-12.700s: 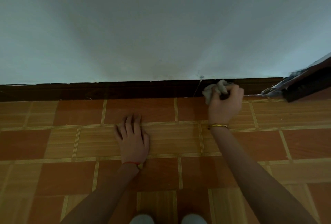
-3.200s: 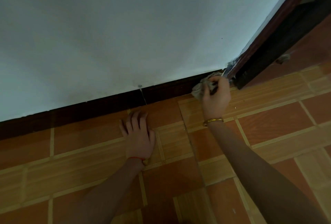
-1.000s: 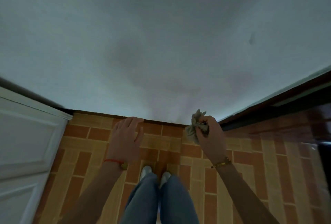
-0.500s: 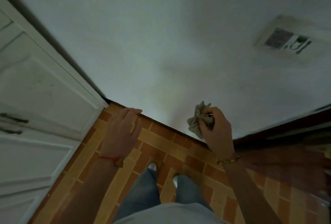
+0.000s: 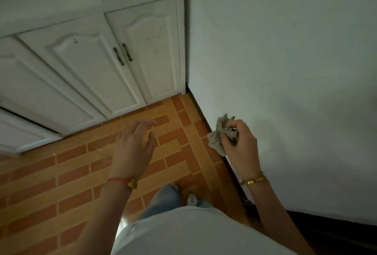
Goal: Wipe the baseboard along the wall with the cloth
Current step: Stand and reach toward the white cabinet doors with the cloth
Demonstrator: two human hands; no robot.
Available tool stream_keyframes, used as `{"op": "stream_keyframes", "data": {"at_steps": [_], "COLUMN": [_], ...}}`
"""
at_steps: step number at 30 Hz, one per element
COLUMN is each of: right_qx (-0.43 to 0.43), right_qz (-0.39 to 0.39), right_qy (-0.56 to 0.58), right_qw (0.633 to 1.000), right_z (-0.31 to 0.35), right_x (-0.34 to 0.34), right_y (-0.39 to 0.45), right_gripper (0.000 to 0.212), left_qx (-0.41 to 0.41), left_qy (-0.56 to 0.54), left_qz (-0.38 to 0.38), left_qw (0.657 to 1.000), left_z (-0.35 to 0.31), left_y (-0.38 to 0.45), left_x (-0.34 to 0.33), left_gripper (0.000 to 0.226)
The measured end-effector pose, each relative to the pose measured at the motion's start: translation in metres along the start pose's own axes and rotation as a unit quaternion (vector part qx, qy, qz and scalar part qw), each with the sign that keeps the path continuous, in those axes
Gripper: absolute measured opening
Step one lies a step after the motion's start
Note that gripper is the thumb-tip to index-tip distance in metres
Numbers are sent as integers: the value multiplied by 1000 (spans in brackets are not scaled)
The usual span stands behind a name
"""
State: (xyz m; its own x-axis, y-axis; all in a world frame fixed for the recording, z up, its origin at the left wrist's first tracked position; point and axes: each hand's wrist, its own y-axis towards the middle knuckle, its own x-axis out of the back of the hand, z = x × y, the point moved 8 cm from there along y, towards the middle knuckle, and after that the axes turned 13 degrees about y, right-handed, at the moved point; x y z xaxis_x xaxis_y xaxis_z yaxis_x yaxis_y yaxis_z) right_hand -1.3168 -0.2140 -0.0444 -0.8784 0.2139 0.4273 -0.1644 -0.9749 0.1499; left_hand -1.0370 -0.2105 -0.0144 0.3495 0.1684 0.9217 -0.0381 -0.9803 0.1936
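Observation:
I stand upright, looking down along a pale wall [image 5: 285, 71]. My right hand [image 5: 239, 144] is closed around a crumpled grey cloth [image 5: 218, 134], held in the air beside the wall, well above the floor. The dark baseboard [image 5: 201, 111] shows only as a thin strip where the wall meets the tiled floor, partly hidden behind the cloth and my right arm. My left hand [image 5: 134, 144] hovers over the floor with fingers spread and holds nothing.
A white cabinet [image 5: 98, 60] with two panelled doors and dark handles stands against the wall's far end, filling the upper left. Orange and tan floor tiles [image 5: 61, 173] lie below. My jeans and shoes [image 5: 191, 199] are near the baseboard. A dark threshold [image 5: 326, 226] sits at lower right.
I have risen from crouching at the baseboard to standing, and the view has swung left toward the cabinet. The cloth stays in my right hand, lifted off the baseboard; my left hand left the floor.

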Motion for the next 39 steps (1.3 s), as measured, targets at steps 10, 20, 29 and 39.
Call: {"op": "stream_keyframes", "data": {"at_steps": [10, 20, 29, 39], "right_qx": [45, 104, 111, 128], "right_qz": [147, 228, 243, 259], "right_qy": [20, 6, 10, 36], "right_qw": [988, 968, 964, 957], "right_z": [45, 102, 174, 248], "right_x": [-97, -202, -358, -491], "right_y": [-13, -28, -53, -72], "right_gripper": [19, 21, 17, 18], "left_qx": [158, 252, 260, 285], "left_qy": [37, 29, 75, 108], "left_qz": [-30, -63, -86, -87], "left_qw": [986, 965, 959, 949], "left_z": [86, 177, 331, 466], "left_y": [-87, -135, -152, -171], "left_x": [43, 83, 151, 213], "left_gripper": [24, 27, 30, 26]}}
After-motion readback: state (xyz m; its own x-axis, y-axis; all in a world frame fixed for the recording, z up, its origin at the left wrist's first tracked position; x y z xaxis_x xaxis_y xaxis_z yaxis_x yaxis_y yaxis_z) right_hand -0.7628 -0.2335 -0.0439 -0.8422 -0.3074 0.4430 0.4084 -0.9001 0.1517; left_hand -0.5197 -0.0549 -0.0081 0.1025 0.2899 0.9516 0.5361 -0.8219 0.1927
